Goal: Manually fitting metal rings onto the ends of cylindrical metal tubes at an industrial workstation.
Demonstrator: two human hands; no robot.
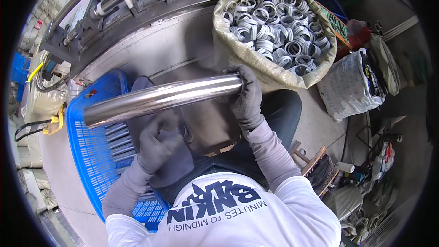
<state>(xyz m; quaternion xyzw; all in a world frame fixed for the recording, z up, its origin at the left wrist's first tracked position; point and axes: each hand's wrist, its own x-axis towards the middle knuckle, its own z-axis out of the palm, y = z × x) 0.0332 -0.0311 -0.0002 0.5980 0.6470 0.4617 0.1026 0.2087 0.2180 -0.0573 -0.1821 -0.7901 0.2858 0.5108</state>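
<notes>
A long, shiny metal tube (169,99) spans the space in front of me, its left end slightly lower than its right. Wrapped round the right end is my right hand (247,93) in a grey glove. Below the tube's middle, my left hand (160,142), also gloved in grey, is smeared by motion, so its fingers and anything in them are unclear. The tube's left end hangs over a blue plastic crate (82,155) in which several thinner-looking metal tubes (120,142) lie side by side.
A large woven sack (270,71) full of pale threaded rings (279,32) stands ahead to the right. Beside it sits a smaller white sack (350,87). A dark metal machine frame (137,23) runs across the far left. Assorted clutter lies at the right.
</notes>
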